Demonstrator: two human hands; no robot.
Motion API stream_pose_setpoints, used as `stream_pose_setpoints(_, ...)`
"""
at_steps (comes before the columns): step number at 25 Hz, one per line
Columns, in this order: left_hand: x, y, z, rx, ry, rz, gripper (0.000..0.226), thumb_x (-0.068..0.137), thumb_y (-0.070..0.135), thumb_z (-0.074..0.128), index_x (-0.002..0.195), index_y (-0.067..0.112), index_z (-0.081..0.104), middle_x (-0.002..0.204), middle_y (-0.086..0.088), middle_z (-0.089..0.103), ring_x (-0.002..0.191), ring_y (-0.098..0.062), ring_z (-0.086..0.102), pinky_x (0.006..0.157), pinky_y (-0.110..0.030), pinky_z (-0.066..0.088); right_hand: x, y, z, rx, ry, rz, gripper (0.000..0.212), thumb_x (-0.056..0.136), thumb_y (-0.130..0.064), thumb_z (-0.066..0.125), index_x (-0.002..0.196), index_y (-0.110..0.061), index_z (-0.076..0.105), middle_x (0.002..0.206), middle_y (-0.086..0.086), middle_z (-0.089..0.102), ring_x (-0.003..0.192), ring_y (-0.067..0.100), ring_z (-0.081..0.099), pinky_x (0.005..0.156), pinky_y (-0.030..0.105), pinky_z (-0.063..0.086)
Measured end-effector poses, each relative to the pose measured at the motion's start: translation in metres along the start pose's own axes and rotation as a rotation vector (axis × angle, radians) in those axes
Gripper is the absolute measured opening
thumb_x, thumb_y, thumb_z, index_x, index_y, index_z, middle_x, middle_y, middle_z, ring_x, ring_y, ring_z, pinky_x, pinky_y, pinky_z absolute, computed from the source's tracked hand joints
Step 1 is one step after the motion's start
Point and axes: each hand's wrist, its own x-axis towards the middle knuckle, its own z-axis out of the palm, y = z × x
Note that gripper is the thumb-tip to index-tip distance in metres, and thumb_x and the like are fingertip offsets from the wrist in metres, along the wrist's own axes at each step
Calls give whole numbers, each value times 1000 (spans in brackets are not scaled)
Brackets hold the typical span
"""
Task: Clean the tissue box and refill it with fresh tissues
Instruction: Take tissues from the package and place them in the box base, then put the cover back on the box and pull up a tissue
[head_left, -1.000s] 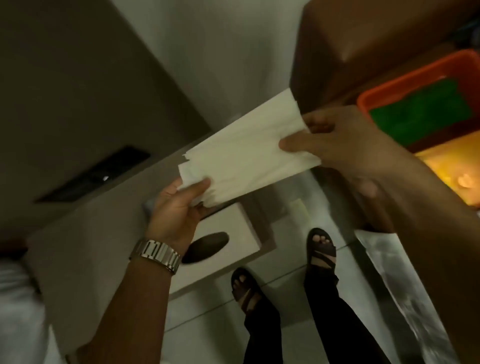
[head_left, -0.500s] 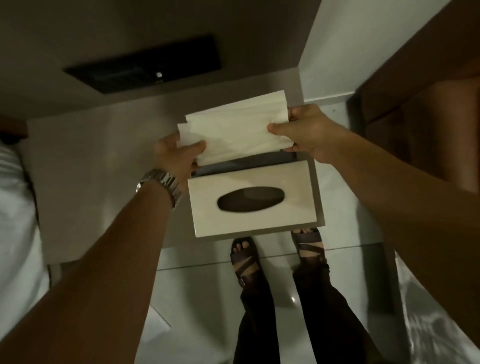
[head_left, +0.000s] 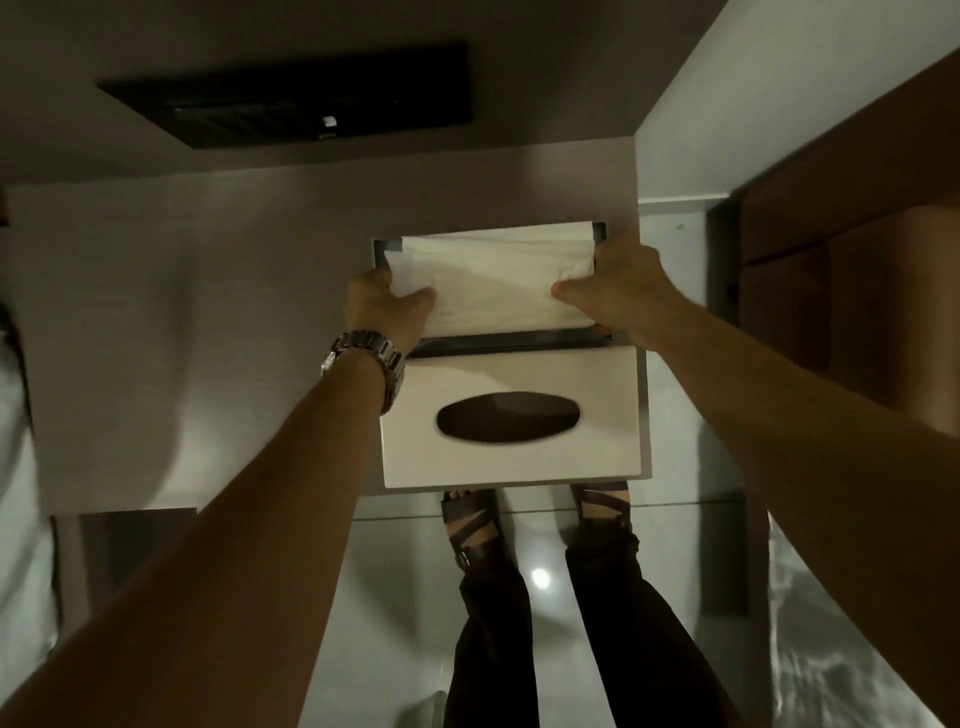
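Observation:
A stack of white tissues lies flat inside the dark, open frame of the tissue box on the grey counter. My left hand grips the stack's left end, thumb on top. At the other end my right hand does the same. The box's white lid with its dark oval slot hangs open toward me, just below the tissues. A metal watch sits on my left wrist.
The grey counter stretches to the left; a black panel sits in the wall behind it. A brown wooden cabinet stands at the right. White bedding shows at the left edge. My sandalled feet stand on glossy floor.
Both hands carried the tissue stack forward and down, from the air above the lid into the open box frame. The view has swung to face the counter squarely.

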Motion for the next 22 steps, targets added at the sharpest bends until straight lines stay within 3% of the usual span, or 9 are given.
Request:
stream_pose_setpoints(4,-3,-5,0,95,79,-36,26,79,25,74,98,10,66,101,-5,68,97,-27,66,82,-39,56,2,2,1,-119,13,-43,68,83,-35,80,136,-9,45,130,13,57,119,32,58,97,42,54)
stream_pose_setpoints(8,-12,-1,3,162,137,-115,52,82,31,74,124,5,57,111,1,58,92,-16,57,52,-12,38,1,3,3,-212,44,-80,66,83,-41,78,132,-7,49,128,14,58,116,31,59,92,36,50)
stream_pose_setpoints(11,-16,3,3,189,173,-96,52,84,32,71,126,4,54,106,2,51,91,-15,51,58,-17,38,1,3,2,-239,110,-101,65,83,-44,78,129,-7,52,129,15,58,116,31,59,95,37,48)
stream_pose_setpoints(14,-23,5,-3,258,174,-2,43,86,37,67,111,1,65,109,-8,66,97,-25,63,72,-32,50,-1,7,-2,-207,119,-105,56,84,-44,76,120,-4,61,117,15,65,107,29,65,96,37,52)
stream_pose_setpoints(16,-25,7,-12,307,208,76,44,89,42,63,94,0,70,93,-11,69,85,-27,64,75,-36,53,-6,11,-7,-157,142,-108,44,86,-43,74,105,-5,67,99,12,69,90,23,69,89,34,55)
stream_pose_setpoints(20,-34,3,-34,222,299,116,52,92,48,56,58,9,55,55,-2,50,48,-17,45,54,-23,35,-31,24,-15,81,268,-57,35,95,-43,62,73,-16,64,62,-1,61,54,8,59,59,23,49)
stream_pose_setpoints(22,-48,-10,-42,183,333,79,57,95,49,53,49,17,42,45,3,38,35,-5,35,44,-21,30,-51,41,-11,212,290,-14,33,99,-43,56,79,-18,65,67,0,63,61,9,61,65,26,52)
